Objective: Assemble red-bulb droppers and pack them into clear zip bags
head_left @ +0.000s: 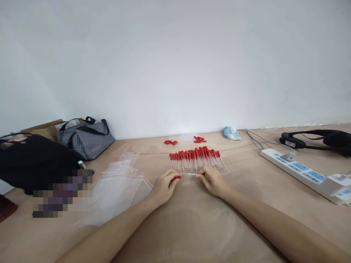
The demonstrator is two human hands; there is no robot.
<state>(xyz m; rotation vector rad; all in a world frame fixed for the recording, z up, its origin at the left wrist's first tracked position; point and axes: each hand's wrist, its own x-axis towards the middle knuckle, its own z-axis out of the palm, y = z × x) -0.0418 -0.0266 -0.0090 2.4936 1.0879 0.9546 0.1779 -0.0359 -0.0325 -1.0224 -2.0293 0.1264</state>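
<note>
My left hand (165,185) is closed on a red rubber dropper bulb (177,177), its end poking out past the fingertips. Pinched in my right hand (213,180) is a clear glass dropper tube (189,174). The tube lies level between the hands, its left end at or very near the bulb; I cannot tell whether it is inside. Just beyond my hands lies a row of droppers with red bulbs (196,153), clear stems pointing toward me. Farther back, loose red bulbs (170,142) and more red bulbs (200,139) flank several bare glass tubes (185,138).
Clear zip bags (117,186) lie left of my hands. A striped bag (86,138), a black bag (38,160) and a small bottle (81,164) sit farther left. On the right are a tissue pack (231,133), a power strip (301,173) and a black headset (315,140).
</note>
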